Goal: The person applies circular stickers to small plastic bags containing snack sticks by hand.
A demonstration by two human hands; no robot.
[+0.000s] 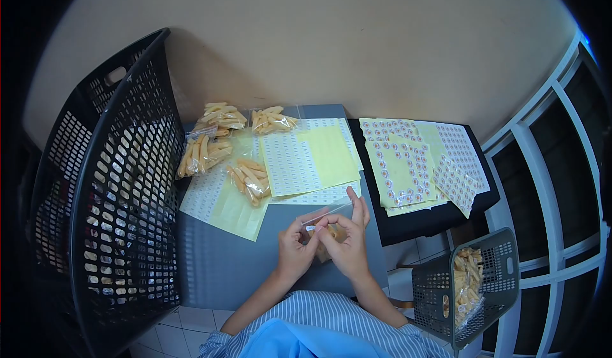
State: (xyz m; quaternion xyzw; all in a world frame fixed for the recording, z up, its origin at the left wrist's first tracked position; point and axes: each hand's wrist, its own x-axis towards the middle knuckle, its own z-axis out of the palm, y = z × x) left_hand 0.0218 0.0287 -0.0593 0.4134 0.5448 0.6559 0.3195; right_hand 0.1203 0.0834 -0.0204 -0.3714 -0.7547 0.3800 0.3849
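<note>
A clear plastic bag (324, 254) with pale yellow snack sticks inside is held upright in front of my body, over the near part of the grey table (255, 256). My left hand (296, 246) pinches its left side just below the top. Thumb and index finger of my right hand (347, 246) press together at the bag's upper front, while the other fingers point up. Between the fingertips, a small white label (310, 228) shows near the bag's top. The lower part of the bag is partly hidden by both hands.
Filled snack bags (250, 181) lie on the table's left, beside and over sheets of small labels (312, 160). Sheets of round stickers (408, 167) cover a black surface at right. A tall dark basket (127, 186) stands left; a smaller basket (437, 288) holds snack bags at lower right.
</note>
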